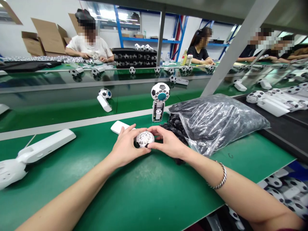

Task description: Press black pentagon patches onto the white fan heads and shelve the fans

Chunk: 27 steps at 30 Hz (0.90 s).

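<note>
Between my two hands is a round, football-patterned fan head [145, 139] with a white, open-grille face turned up. My left hand [126, 144] curls around its left side, thumb along the near edge. From the right, my right hand [167, 141] grips it with thumb and fingers. A white handle [119, 127] sticks out beyond my left fingers; whether it joins the fan head is hidden. Just behind stands an upright football fan [160, 93] with a teal disc and an opened handle showing its inner parts. Small black pieces [176, 123] lie heaped beside my right hand.
A clear plastic bag [216, 118] of dark pieces lies at right. A white handled part [45, 146] rests at left. Beyond the table edge, a green conveyor [134, 96] carries football fans [105, 93]. Several people sit across it. A slanted grey post [238, 48] rises at right.
</note>
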{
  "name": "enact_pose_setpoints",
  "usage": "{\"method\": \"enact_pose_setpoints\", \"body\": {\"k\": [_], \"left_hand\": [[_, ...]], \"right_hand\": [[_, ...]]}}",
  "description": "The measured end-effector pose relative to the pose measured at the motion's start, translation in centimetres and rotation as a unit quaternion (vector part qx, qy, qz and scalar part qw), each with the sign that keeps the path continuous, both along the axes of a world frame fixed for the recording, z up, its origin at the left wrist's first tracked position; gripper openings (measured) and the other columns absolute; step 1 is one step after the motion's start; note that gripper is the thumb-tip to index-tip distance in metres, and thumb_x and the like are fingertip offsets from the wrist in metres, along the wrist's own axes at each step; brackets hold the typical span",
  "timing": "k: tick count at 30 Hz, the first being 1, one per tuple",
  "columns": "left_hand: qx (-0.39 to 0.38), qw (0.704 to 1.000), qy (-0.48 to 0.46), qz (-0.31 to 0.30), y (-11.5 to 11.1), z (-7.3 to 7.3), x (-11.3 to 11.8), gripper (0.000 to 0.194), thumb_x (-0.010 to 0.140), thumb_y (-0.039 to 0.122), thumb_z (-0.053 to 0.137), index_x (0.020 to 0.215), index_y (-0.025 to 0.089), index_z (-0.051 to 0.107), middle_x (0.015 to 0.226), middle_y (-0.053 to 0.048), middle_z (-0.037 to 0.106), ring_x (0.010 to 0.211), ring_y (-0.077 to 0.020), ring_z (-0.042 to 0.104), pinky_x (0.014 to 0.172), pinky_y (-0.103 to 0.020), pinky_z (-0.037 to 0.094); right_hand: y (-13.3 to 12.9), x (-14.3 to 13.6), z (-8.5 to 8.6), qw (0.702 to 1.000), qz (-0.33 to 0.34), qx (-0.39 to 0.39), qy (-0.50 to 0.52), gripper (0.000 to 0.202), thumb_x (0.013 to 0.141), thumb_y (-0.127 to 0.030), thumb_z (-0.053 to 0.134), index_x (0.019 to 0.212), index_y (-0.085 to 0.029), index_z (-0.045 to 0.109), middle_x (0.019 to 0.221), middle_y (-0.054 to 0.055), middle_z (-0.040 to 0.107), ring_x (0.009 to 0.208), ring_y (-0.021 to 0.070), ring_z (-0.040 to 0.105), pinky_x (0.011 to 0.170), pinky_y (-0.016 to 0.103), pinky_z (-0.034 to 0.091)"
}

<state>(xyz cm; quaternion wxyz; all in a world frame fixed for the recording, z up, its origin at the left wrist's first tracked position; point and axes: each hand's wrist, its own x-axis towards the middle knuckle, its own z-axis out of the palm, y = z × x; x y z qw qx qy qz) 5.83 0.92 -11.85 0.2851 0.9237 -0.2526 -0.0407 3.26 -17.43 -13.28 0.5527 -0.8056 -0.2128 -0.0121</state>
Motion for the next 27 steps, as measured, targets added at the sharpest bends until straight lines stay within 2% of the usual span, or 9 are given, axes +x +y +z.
{"method": "enact_pose_setpoints", "body": {"k": [6,10,16,20,24,27], "left_hand": [[-0.003,1.000,0.011,-0.012,0.0,0.1,0.1,0.064,0.062,0.047,0.066,0.120,0.029,0.047,0.126,-0.003,0.049,0.131,-0.0272,0.019,0.107,-0.052,0.004],[-0.016,0.999,0.024,-0.029,0.2,0.2,0.2,0.068,0.061,0.051,0.066,0.122,0.028,0.044,0.127,-0.003,0.048,0.131,-0.0293,0.018,0.107,-0.053,0.005],[-0.005,1.000,0.005,-0.006,0.2,0.0,0.0,0.063,0.064,0.050,0.064,0.119,0.025,0.048,0.127,-0.006,0.048,0.131,-0.0320,0.016,0.106,-0.054,0.008],[-0.005,1.000,0.000,0.001,-0.1,0.0,0.0,0.061,0.064,0.048,0.064,0.117,0.021,0.050,0.124,-0.007,0.050,0.130,-0.0284,0.022,0.108,-0.051,0.006],[-0.008,1.000,0.002,0.000,-0.3,0.1,0.0,0.058,0.064,0.046,0.065,0.115,0.021,0.050,0.121,-0.006,0.052,0.128,-0.0264,0.026,0.109,-0.049,0.005],[-0.007,1.000,0.018,-0.023,-0.2,0.2,-0.2,0.061,0.067,0.046,0.063,0.119,0.021,0.046,0.128,-0.008,0.046,0.131,-0.0277,0.019,0.108,-0.050,0.006]], "right_hand": [[-0.1,-0.1,0.4,0.999,-0.020,-0.019,-0.034,0.036,0.071,-0.016,0.071,0.102,-0.021,0.054,0.104,0.001,0.055,0.100,0.0167,0.051,0.085,0.032,0.044],[-0.1,-0.3,0.5,0.996,-0.021,-0.054,-0.075,0.016,0.072,-0.013,0.069,0.084,-0.021,0.061,0.109,0.002,0.052,0.110,0.0183,0.045,0.093,0.035,0.037],[-0.1,-0.6,0.5,0.995,-0.020,-0.055,-0.083,0.008,0.076,-0.013,0.065,0.078,-0.020,0.061,0.112,0.002,0.050,0.111,0.0177,0.045,0.097,0.035,0.034],[0.4,-0.6,0.5,0.998,-0.030,-0.024,-0.046,0.018,0.074,-0.013,0.066,0.082,-0.019,0.052,0.109,0.003,0.052,0.109,0.0175,0.046,0.083,0.029,0.042],[0.3,0.1,0.3,0.999,-0.039,0.004,-0.004,0.027,0.071,-0.017,0.069,0.083,-0.018,0.045,0.102,0.002,0.056,0.097,0.0160,0.052,0.070,0.025,0.045],[-1.2,0.9,0.5,0.998,-0.050,-0.035,-0.009,0.017,0.077,-0.023,0.064,0.085,-0.017,0.050,0.092,0.001,0.058,0.084,0.0134,0.055,0.068,0.024,0.045]]}}
